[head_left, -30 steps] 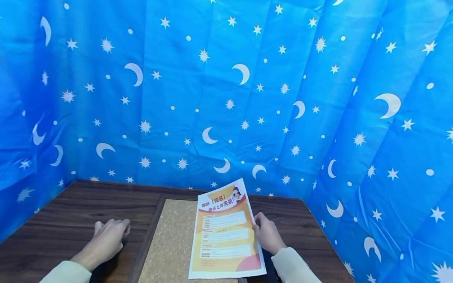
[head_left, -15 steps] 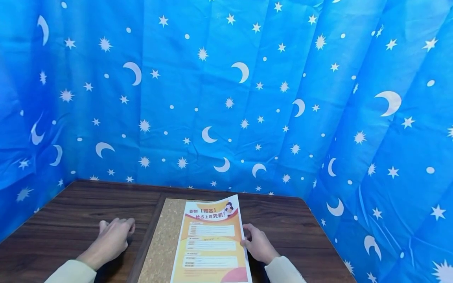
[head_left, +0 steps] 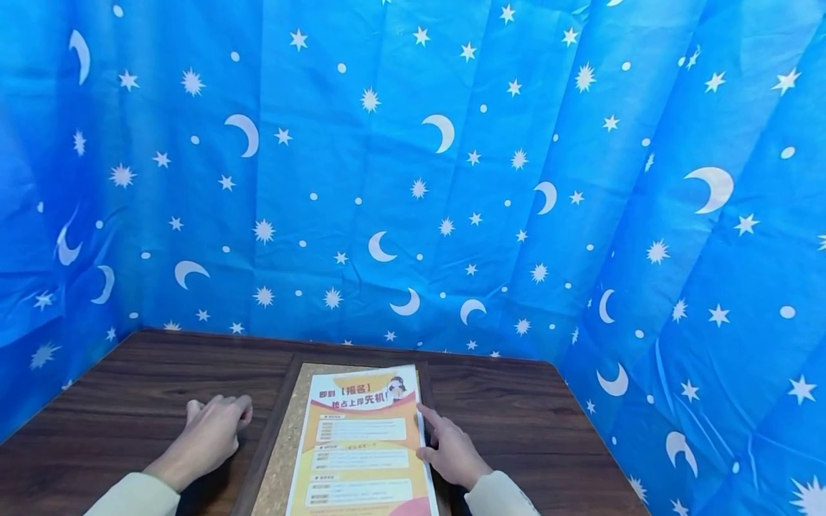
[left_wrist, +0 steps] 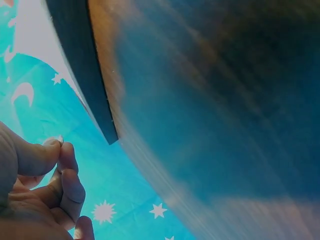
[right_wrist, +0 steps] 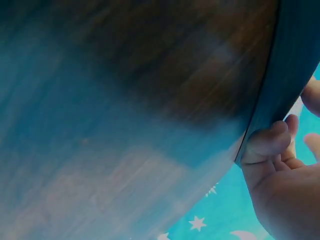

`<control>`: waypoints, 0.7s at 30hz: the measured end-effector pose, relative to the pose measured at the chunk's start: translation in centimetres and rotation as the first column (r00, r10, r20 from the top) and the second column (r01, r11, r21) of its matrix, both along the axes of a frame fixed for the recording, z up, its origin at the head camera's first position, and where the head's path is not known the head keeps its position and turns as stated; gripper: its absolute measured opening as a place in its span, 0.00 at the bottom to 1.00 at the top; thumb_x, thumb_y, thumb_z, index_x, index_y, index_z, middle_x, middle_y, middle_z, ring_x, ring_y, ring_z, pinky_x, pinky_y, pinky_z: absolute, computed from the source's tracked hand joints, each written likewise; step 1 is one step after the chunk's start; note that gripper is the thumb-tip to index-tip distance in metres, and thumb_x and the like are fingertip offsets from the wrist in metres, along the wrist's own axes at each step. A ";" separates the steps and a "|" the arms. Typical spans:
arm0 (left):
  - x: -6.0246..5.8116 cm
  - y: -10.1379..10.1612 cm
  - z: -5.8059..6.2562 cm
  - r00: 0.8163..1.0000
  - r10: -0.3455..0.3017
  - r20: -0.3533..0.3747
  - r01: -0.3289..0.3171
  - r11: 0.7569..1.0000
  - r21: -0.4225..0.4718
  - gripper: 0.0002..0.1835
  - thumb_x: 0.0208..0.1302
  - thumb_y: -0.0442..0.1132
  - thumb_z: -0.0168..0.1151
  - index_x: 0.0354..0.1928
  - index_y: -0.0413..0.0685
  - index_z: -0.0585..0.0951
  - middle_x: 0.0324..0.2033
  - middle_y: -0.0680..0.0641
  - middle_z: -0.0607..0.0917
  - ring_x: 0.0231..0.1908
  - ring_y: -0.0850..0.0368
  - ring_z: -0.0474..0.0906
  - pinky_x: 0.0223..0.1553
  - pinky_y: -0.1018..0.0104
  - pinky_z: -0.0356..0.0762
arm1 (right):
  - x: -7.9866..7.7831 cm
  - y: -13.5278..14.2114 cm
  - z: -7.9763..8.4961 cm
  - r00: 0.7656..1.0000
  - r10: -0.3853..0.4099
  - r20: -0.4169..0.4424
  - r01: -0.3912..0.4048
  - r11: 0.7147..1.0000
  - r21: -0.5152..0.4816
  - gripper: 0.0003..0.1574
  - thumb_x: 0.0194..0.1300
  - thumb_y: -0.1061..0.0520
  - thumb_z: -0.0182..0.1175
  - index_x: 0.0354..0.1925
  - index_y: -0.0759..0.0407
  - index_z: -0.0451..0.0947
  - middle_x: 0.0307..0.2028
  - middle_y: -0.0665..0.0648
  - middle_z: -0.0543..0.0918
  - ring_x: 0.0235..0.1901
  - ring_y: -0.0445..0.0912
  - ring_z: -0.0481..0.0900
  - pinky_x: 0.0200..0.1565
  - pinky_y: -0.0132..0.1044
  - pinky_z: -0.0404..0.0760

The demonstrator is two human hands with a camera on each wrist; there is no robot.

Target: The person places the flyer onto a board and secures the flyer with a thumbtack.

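A printed flyer point(head_left: 361, 444) in yellow, white and pink lies close over the cork board point(head_left: 287, 430) and hides most of it. My right hand point(head_left: 454, 448) holds the flyer at its right edge, index finger and thumb tips overlapping the margin. In the right wrist view, curled fingers of the right hand point(right_wrist: 285, 170) are right at a dark raised edge point(right_wrist: 260, 110). On the table left of the board, my left hand point(head_left: 209, 433) has its fingers curled. Seen from the left wrist, the left hand point(left_wrist: 45, 185) pinches a small pale thing point(left_wrist: 61, 140), its kind unclear.
The dark wood table point(head_left: 110, 408) carries the board, whose brown wooden frame point(head_left: 264, 444) runs along its left side. A blue curtain point(head_left: 361, 158) with white moons and stars hangs behind the table and along both sides.
My right hand has moved left and toward me with the flyer. The flyer has come down and now lines up more nearly with the board. The left hand has shifted slightly right.
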State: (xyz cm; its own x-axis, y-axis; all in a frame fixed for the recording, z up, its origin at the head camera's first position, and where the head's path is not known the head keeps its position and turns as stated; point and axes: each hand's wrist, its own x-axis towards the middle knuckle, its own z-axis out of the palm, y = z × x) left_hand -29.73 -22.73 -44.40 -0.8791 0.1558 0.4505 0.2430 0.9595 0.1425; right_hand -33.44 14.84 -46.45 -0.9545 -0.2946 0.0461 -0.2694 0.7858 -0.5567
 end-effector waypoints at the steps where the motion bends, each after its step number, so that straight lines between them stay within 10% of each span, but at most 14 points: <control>1: -0.1 0.0 0.0 1.000 -0.002 -0.002 0.002 1.000 0.005 0.19 0.35 0.19 0.55 0.18 0.53 0.65 0.13 0.59 0.63 0.19 0.59 0.56 0.27 0.56 0.48 | 0.1 -0.1 0.0 1.000 -0.001 0.004 0.001 1.000 0.016 0.40 0.52 0.53 0.61 0.60 0.37 0.57 0.26 0.48 0.67 0.21 0.43 0.66 0.21 0.37 0.65; 8: -2.0 1.6 0.8 0.999 -0.041 -0.001 0.041 0.999 0.026 0.19 0.34 0.18 0.55 0.19 0.52 0.66 0.13 0.58 0.63 0.19 0.58 0.56 0.27 0.56 0.47 | 0.2 0.1 0.0 0.999 0.022 0.027 -0.023 0.999 0.042 0.22 0.54 0.49 0.57 0.50 0.40 0.73 0.24 0.49 0.65 0.20 0.45 0.63 0.20 0.37 0.60; 21: -7.0 8.2 2.6 0.993 -0.078 0.092 0.068 0.992 0.103 0.15 0.41 0.25 0.61 0.20 0.52 0.68 0.15 0.55 0.67 0.23 0.56 0.61 0.31 0.56 0.48 | 0.3 -0.7 -0.2 0.996 0.029 -0.085 -0.016 0.989 0.150 0.23 0.53 0.45 0.57 0.50 0.35 0.71 0.21 0.47 0.62 0.16 0.44 0.58 0.17 0.34 0.58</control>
State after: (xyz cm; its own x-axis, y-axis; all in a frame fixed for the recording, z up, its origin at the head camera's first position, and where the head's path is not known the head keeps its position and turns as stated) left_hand -36.74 -14.50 -41.79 -0.9070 0.1798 0.3809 0.2926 0.9195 0.2627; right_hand -33.18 14.10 -46.69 -0.9418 -0.3258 0.0828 -0.3304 0.8513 -0.4076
